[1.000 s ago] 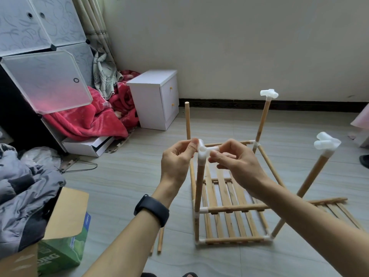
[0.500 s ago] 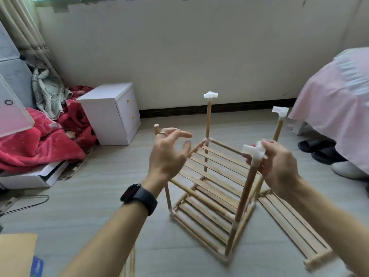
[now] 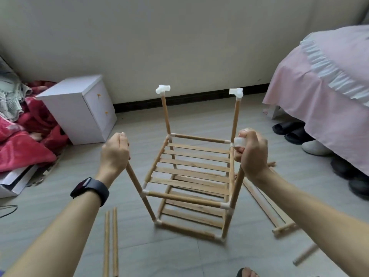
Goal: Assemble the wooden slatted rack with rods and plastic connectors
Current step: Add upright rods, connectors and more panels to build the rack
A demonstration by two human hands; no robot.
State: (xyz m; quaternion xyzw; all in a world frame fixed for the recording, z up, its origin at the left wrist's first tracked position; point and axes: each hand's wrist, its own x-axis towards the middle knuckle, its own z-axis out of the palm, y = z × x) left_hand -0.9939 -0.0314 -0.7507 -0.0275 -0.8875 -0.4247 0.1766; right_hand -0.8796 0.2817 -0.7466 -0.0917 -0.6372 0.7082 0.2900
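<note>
Rack (image 3: 189, 170) stands mid-frame on the floor (image 3: 52, 198), uprights being fitted: left hand (image 3: 114, 151) grips the front-left rod (image 3: 136, 179), right hand (image 3: 251, 152) clasps the front-right connector (image 3: 239, 141). Next, likely, that left rod needs capping.

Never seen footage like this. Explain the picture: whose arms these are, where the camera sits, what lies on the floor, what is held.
No machine here: a person is building a wooden rack by hand. The one camera is worn on their head, looking forward and down, so both arms enter from the bottom. The half-built rack stands on the floor: two slatted shelves and four upright rods. The left hand grips the top of the near-left rod. The right hand grips a white connector atop the near-right rod. Two loose rods lie on the floor at the left, a spare slatted panel at the right.
</note>
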